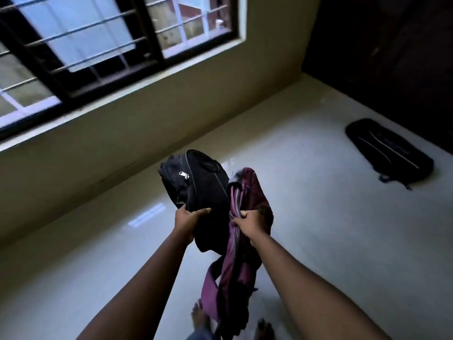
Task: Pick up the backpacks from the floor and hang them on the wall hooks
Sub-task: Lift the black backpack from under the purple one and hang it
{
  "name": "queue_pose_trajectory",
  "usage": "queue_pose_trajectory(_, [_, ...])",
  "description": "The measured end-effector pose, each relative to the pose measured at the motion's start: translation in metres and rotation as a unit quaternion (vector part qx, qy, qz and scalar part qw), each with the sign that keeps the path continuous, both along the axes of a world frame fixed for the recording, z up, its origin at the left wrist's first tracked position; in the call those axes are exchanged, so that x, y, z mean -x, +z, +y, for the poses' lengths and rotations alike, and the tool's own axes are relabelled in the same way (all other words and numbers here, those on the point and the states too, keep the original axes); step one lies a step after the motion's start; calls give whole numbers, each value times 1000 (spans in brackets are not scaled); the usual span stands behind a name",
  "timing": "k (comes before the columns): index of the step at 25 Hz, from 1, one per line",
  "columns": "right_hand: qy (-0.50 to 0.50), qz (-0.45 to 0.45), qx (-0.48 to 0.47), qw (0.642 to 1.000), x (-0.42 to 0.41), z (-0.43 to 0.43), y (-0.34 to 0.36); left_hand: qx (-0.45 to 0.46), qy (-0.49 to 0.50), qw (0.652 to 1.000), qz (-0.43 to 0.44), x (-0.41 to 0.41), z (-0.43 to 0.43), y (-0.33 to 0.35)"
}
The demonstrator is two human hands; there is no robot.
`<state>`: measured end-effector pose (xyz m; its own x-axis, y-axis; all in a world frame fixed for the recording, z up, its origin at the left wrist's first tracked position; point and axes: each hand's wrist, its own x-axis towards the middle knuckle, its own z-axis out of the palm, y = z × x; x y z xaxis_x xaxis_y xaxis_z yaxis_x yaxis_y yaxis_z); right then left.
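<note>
A black backpack (198,185) with a silver zipper pull hangs in the air at the centre, gripped near its lower part by my left hand (187,220). Right beside it, my right hand (252,224) clutches a purple backpack (235,271) by its fabric; its straps dangle down towards my feet. The two bags touch each other. A third backpack (389,150), black with thin light stripes, lies flat on the floor at the far right. No wall hooks are in view.
A glossy pale tiled floor (318,241) stretches ahead. A barred window (98,45) fills the wall to the left. A dark wooden surface (392,57) stands at the far right behind the lying bag. My bare feet (263,327) show at the bottom.
</note>
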<state>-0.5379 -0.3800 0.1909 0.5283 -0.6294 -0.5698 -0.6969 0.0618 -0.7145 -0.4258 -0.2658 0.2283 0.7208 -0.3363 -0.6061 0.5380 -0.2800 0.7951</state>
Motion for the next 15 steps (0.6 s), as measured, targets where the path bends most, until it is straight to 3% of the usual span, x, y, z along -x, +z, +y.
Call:
queue_pose_trajectory(9, [275,35,55,959,-207,195,54,6,229,973,-2,-136,265,37])
queue_pose_trajectory(15, [426,66,102,896,-341,348,42,2,373,928,-11,-208,422,53])
